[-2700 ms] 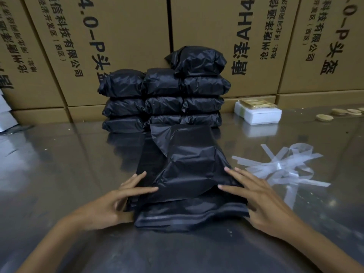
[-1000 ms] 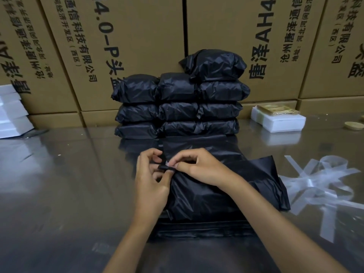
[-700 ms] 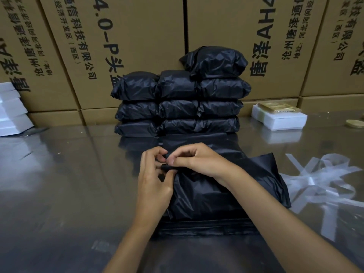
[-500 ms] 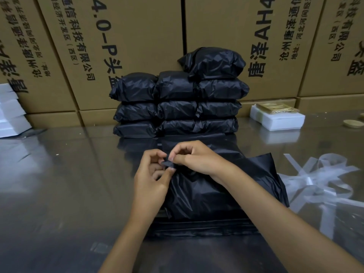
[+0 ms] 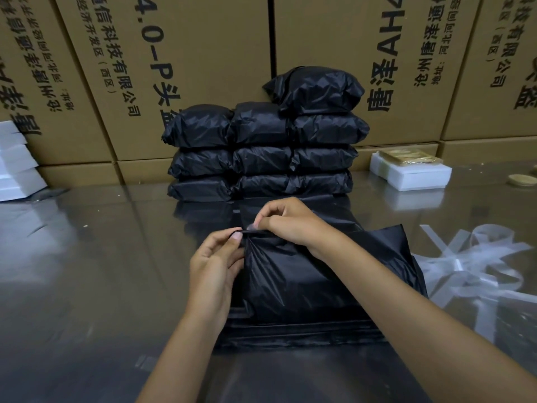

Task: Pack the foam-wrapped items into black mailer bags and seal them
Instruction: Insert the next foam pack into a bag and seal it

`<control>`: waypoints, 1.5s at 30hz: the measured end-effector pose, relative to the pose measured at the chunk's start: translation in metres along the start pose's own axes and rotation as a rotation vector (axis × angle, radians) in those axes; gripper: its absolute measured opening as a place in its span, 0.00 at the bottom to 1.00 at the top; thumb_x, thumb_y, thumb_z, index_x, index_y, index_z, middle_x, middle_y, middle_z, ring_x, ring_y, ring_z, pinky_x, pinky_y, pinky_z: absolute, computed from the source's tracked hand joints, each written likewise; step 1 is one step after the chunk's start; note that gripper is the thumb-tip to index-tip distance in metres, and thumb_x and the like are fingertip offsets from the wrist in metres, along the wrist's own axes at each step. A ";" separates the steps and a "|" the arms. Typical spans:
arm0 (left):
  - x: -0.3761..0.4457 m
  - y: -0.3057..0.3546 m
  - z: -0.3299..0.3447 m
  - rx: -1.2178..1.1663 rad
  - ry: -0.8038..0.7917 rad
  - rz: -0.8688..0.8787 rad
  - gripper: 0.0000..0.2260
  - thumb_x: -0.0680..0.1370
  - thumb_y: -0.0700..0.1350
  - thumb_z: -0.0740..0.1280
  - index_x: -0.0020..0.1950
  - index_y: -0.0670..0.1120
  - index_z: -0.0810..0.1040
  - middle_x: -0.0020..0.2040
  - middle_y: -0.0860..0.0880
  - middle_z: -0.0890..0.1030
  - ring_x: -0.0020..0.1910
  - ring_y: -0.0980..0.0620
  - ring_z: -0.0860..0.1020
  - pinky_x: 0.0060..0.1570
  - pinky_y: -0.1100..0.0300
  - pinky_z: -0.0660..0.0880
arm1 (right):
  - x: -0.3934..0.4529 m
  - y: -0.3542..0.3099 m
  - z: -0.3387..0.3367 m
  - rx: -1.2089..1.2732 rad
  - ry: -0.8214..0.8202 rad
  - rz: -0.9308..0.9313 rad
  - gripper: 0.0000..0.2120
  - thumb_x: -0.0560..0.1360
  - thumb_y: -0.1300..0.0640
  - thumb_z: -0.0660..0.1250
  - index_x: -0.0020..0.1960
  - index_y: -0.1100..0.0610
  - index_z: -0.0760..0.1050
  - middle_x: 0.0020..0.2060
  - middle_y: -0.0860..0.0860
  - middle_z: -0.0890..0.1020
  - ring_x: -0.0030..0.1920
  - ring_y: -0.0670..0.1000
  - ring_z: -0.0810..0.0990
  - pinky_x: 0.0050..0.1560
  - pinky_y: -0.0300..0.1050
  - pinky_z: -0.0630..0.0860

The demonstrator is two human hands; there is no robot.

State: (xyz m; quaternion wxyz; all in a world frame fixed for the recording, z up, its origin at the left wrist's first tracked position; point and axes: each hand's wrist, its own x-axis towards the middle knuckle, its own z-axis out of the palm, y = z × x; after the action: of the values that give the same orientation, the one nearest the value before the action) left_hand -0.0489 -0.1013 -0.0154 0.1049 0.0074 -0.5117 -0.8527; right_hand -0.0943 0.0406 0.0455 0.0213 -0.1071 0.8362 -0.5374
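A filled black mailer bag (image 5: 296, 280) lies in front of me on a flat stack of empty black bags (image 5: 290, 335). My left hand (image 5: 213, 269) pinches the left corner of the bag's upper flap edge. My right hand (image 5: 287, 222) pinches a small clear strip end at that same corner, right beside the left thumb. The bag's contents are hidden. Behind it stands a pile of several sealed black parcels (image 5: 261, 146).
The shiny metal table (image 5: 87, 271) carries a heap of clear peeled strips (image 5: 476, 263) on the right, a white foam block with a gold item (image 5: 411, 170) at back right, and white foam pieces (image 5: 14, 167) at far left. Cardboard boxes (image 5: 189, 68) wall the back.
Earlier both hands lay flat on the bag's sides. Since then they came together at the flap's left corner, and the right hand's pinch has lifted slightly, showing a clear strip end.
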 end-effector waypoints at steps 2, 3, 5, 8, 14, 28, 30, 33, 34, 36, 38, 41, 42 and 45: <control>0.001 -0.004 0.003 -0.007 0.058 -0.021 0.04 0.79 0.39 0.67 0.48 0.45 0.81 0.45 0.45 0.85 0.43 0.50 0.84 0.43 0.60 0.80 | 0.002 0.004 -0.001 -0.022 0.075 -0.004 0.09 0.73 0.61 0.67 0.38 0.52 0.83 0.38 0.47 0.85 0.45 0.47 0.82 0.46 0.41 0.79; 0.002 -0.006 0.004 -0.010 0.102 -0.033 0.04 0.79 0.39 0.67 0.47 0.45 0.81 0.43 0.46 0.85 0.43 0.50 0.83 0.43 0.60 0.79 | 0.004 0.005 -0.003 -0.061 0.122 -0.012 0.09 0.74 0.61 0.67 0.37 0.51 0.81 0.35 0.46 0.83 0.41 0.46 0.81 0.42 0.39 0.76; 0.005 -0.010 0.006 0.001 0.208 -0.060 0.06 0.80 0.38 0.66 0.45 0.45 0.80 0.41 0.47 0.84 0.42 0.50 0.82 0.43 0.59 0.78 | 0.007 0.008 -0.010 -0.161 0.249 -0.043 0.09 0.75 0.60 0.65 0.38 0.51 0.79 0.32 0.45 0.80 0.36 0.45 0.78 0.35 0.39 0.71; 0.011 -0.020 0.006 0.152 0.305 -0.085 0.05 0.80 0.40 0.65 0.46 0.45 0.78 0.44 0.46 0.82 0.46 0.49 0.80 0.48 0.56 0.76 | 0.013 0.015 -0.029 -0.172 0.429 -0.027 0.08 0.77 0.58 0.63 0.40 0.52 0.76 0.30 0.48 0.79 0.31 0.46 0.77 0.31 0.40 0.70; 0.005 -0.035 0.008 1.042 0.150 0.231 0.02 0.81 0.41 0.64 0.48 0.45 0.76 0.34 0.51 0.76 0.37 0.49 0.76 0.36 0.58 0.66 | 0.010 0.024 -0.061 0.436 0.526 0.049 0.05 0.83 0.62 0.55 0.51 0.61 0.68 0.29 0.58 0.82 0.26 0.54 0.79 0.26 0.46 0.79; -0.003 -0.032 0.014 1.446 -0.087 0.211 0.12 0.80 0.49 0.65 0.38 0.48 0.79 0.49 0.52 0.74 0.47 0.49 0.78 0.42 0.56 0.70 | -0.036 0.067 -0.141 0.621 0.820 0.038 0.04 0.84 0.63 0.54 0.54 0.57 0.66 0.54 0.60 0.83 0.52 0.56 0.85 0.48 0.44 0.83; -0.001 -0.029 0.011 1.390 -0.162 0.148 0.13 0.81 0.49 0.65 0.40 0.47 0.82 0.50 0.49 0.75 0.49 0.48 0.78 0.47 0.55 0.74 | -0.043 0.080 -0.144 0.545 0.878 0.045 0.05 0.84 0.62 0.54 0.51 0.55 0.67 0.55 0.59 0.83 0.54 0.56 0.84 0.51 0.47 0.82; 0.000 -0.018 0.009 1.462 -0.147 0.169 0.13 0.82 0.49 0.63 0.45 0.46 0.84 0.51 0.44 0.78 0.53 0.44 0.78 0.52 0.51 0.75 | -0.055 0.103 -0.152 0.293 0.976 0.062 0.03 0.84 0.58 0.55 0.52 0.54 0.66 0.55 0.55 0.83 0.53 0.55 0.82 0.53 0.51 0.79; -0.003 -0.014 0.012 1.463 -0.089 0.266 0.12 0.82 0.49 0.62 0.50 0.46 0.84 0.52 0.45 0.78 0.54 0.44 0.77 0.54 0.52 0.74 | -0.059 0.112 -0.156 0.168 0.993 0.069 0.03 0.84 0.56 0.54 0.52 0.54 0.66 0.54 0.53 0.82 0.51 0.54 0.81 0.50 0.51 0.77; -0.014 -0.005 0.027 1.314 -0.087 0.505 0.12 0.82 0.50 0.61 0.57 0.47 0.82 0.55 0.51 0.77 0.58 0.50 0.74 0.57 0.56 0.71 | -0.069 0.128 -0.163 -0.077 0.998 0.076 0.04 0.84 0.55 0.54 0.53 0.54 0.65 0.49 0.53 0.81 0.46 0.56 0.78 0.46 0.49 0.71; -0.025 0.002 0.052 1.220 -0.325 0.629 0.14 0.83 0.51 0.59 0.63 0.51 0.79 0.62 0.58 0.75 0.66 0.58 0.70 0.65 0.60 0.66 | -0.077 0.142 -0.166 -0.278 0.982 0.083 0.03 0.84 0.57 0.54 0.52 0.56 0.64 0.41 0.55 0.77 0.41 0.58 0.74 0.42 0.51 0.68; -0.036 -0.004 0.088 1.361 -0.744 0.599 0.19 0.84 0.55 0.54 0.74 0.55 0.70 0.76 0.62 0.63 0.76 0.65 0.53 0.73 0.66 0.48 | -0.086 0.155 -0.168 -0.510 0.877 0.158 0.04 0.83 0.60 0.54 0.50 0.59 0.64 0.37 0.58 0.75 0.40 0.61 0.73 0.43 0.53 0.67; -0.037 -0.009 0.097 1.417 -0.830 0.576 0.21 0.84 0.56 0.52 0.76 0.55 0.67 0.78 0.61 0.60 0.77 0.65 0.50 0.73 0.67 0.45 | -0.089 0.158 -0.169 -0.572 0.837 0.201 0.05 0.83 0.60 0.55 0.49 0.60 0.65 0.39 0.59 0.76 0.42 0.62 0.75 0.46 0.55 0.68; -0.034 -0.018 0.120 1.550 -0.929 0.531 0.23 0.84 0.60 0.49 0.77 0.55 0.64 0.80 0.56 0.56 0.79 0.59 0.48 0.76 0.59 0.42 | -0.098 0.160 -0.171 -0.739 0.786 0.300 0.08 0.79 0.60 0.59 0.47 0.63 0.75 0.45 0.61 0.81 0.52 0.64 0.77 0.57 0.58 0.71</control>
State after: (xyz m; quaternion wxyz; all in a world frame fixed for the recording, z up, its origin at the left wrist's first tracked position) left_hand -0.0333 0.0172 0.0227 0.0469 -0.3826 -0.9120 -0.1404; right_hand -0.0499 0.2770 -0.0347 -0.2547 0.2210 0.9201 -0.1993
